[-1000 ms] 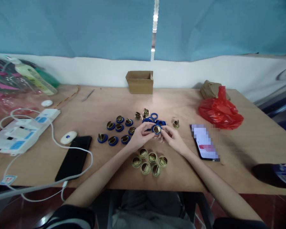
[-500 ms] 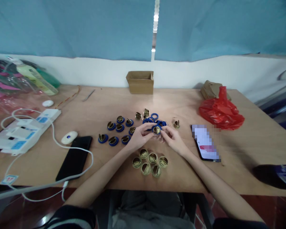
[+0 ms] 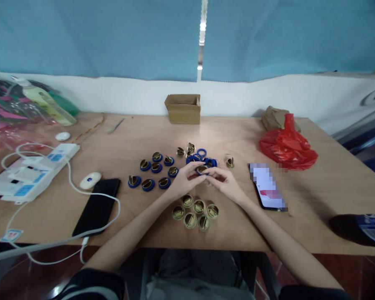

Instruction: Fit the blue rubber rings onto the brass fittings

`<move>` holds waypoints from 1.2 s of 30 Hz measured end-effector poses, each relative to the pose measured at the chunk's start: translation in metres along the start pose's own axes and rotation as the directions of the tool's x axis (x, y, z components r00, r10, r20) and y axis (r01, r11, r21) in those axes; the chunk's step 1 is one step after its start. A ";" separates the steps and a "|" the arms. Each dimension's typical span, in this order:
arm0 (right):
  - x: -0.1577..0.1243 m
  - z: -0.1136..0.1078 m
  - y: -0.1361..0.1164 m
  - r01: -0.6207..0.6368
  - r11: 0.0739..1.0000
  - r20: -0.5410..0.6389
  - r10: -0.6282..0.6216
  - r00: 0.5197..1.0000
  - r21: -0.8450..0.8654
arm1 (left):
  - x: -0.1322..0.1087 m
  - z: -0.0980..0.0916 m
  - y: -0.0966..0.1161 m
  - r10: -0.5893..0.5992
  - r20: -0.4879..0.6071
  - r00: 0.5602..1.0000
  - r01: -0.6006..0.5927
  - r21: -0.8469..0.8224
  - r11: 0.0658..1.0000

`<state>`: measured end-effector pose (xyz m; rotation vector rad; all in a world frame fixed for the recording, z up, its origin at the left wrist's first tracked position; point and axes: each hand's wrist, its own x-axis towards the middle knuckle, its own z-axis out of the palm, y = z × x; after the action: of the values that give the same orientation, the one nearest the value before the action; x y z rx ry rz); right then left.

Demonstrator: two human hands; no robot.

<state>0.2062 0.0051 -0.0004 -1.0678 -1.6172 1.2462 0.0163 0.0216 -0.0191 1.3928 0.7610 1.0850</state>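
Note:
Between my two hands is a round gold-coloured metal piece with a blue ring point(image 3: 202, 170), held off the table. My left hand point(image 3: 185, 180) pinches its left side with thumb and fingers. On the other side, the fingertips of my right hand point(image 3: 225, 182) press against the rim. Just behind lie loose blue rings point(image 3: 201, 152), partly hidden by my fingers. Left of my hands sit several gold pieces with blue rings point(image 3: 148, 185), each with a raised bar. Nearer me is a cluster of plain gold pieces point(image 3: 190, 221). One more gold piece point(image 3: 229, 162) lies to the right.
An open cardboard box point(image 3: 183, 115) stands at the back. To the right are a red plastic bag point(image 3: 289, 146), a lit phone point(image 3: 267, 189) and a dark bottle point(image 3: 359, 229). A black phone point(image 3: 96, 208), white cable and power strip point(image 3: 62, 155) occupy the left.
The held piece has tipped, so its face shows less and its rim shows more. My right fingers have shifted slightly around it. The other pieces stay in place.

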 end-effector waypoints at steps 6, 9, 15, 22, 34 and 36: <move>0.000 0.003 0.001 0.014 1.000 -0.030 -0.014 0.999 -0.005 | -0.001 0.001 0.004 0.016 -0.021 1.000 -0.015 0.033 0.999; 0.000 0.002 -0.001 0.012 0.999 -0.085 -0.008 0.996 0.051 | -0.002 0.004 0.008 0.045 -0.046 0.998 -0.042 0.073 0.996; 0.001 -0.010 -0.011 0.011 1.000 -0.222 -0.007 0.975 0.017 | -0.001 0.006 0.006 0.108 -0.133 0.985 -0.094 0.112 0.989; 0.010 -0.041 -0.005 0.030 0.996 -0.504 -0.069 0.861 -0.084 | 0.004 0.001 0.004 0.108 -0.258 0.960 -0.081 0.114 0.990; -0.001 -0.087 -0.001 -0.111 0.782 0.153 0.255 0.955 -0.613 | 0.005 0.002 0.011 0.082 -0.240 0.967 -0.063 0.084 0.994; -0.002 -0.085 0.000 -0.123 0.756 0.124 0.262 0.957 -0.643 | 0.004 0.003 0.010 0.086 -0.232 0.969 -0.062 0.106 0.992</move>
<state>0.2863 0.0282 0.0142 -1.5932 -2.2226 0.9708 0.0190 0.0228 -0.0082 1.3986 0.9507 1.3031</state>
